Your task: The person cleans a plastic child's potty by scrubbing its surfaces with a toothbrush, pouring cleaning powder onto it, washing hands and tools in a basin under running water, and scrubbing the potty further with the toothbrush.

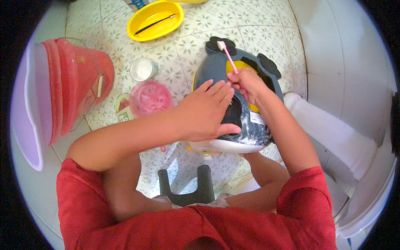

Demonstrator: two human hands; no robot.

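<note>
A grey and black moulded plastic item (204, 71) with yellow inside, a white lower edge and dark rounded pads stands on the floor in front of me. It may be a child's potty, but I cannot tell for certain. White foam streaks its dark near side. My left hand (210, 110) lies on this item with its fingers stretched out and the thumb apart. In my right hand (249, 85), closed above the item, is a pink toothbrush (230, 58), its whitish bristle end pointing up and away from me.
Left of the item stand a pink translucent cup (151, 99) and a small tub of white stuff (142, 68). Farther off, a yellow basin (155, 21) holds a thin dark brush. Red buckets (79, 79) and a lilac basin (31, 112) lean at far left; a white wall (346, 46) rises right.
</note>
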